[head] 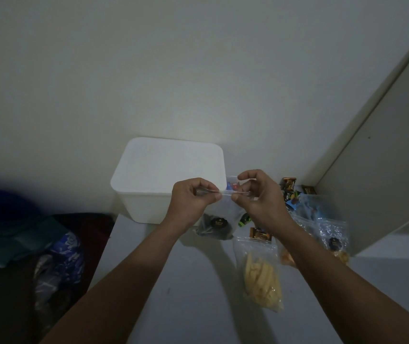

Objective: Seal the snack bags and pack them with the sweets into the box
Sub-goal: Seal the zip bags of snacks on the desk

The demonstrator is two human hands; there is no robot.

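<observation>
Both hands hold up a clear zip bag (219,212) with dark snacks at its bottom, just in front of the white box (166,180). My left hand (191,202) pinches the left end of the bag's zip strip. My right hand (255,194) pinches the strip's right end. The box stands against the wall, its top white; whether a lid covers it I cannot tell. A clear bag of yellow stick snacks (260,274) lies on the table to the right. Wrapped sweets (289,187) lie scattered near the right corner.
More clear zip bags (332,234) with snacks lie at the right by a grey cabinet side (385,170). The white table (186,294) ends at the left, where dark cloth and a blue patterned bag (61,259) lie below. The room is dim.
</observation>
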